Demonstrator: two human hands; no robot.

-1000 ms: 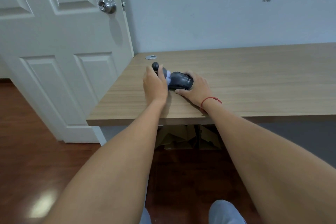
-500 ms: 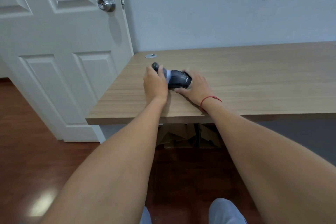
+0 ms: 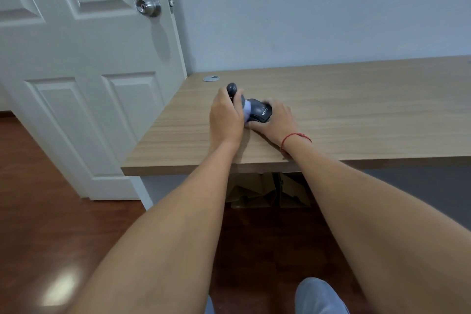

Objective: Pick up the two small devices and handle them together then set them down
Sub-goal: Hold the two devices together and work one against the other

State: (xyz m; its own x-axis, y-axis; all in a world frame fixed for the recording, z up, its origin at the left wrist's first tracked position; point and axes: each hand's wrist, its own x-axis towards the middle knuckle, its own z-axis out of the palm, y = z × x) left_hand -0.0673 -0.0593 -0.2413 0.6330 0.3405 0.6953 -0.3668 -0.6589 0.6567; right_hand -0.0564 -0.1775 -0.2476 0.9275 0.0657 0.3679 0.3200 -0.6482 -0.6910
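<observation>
Two small dark devices meet end to end on the wooden desk [image 3: 356,109]. My left hand [image 3: 225,120] grips a dark grey rounded device [image 3: 233,92] whose top pokes out above my fingers; a pale bluish part [image 3: 246,111] shows where it touches the other one. My right hand [image 3: 279,122] wraps a black device [image 3: 261,111] with white lettering, thumb in front, fingers behind. Both sit low on or just above the desk; most of the left device is hidden by my hand.
A white panelled door [image 3: 89,84] with a steel knob [image 3: 148,5] stands left of the desk. A small silver disc [image 3: 211,78] lies near the desk's back left corner. Cardboard [image 3: 254,191] sits under the desk. The desk's front edge is close below my wrists.
Both hands stay on the devices, which remain pressed together. The right hand and black device look slightly blurred, shifting a little; positions on the desk are almost the same.
</observation>
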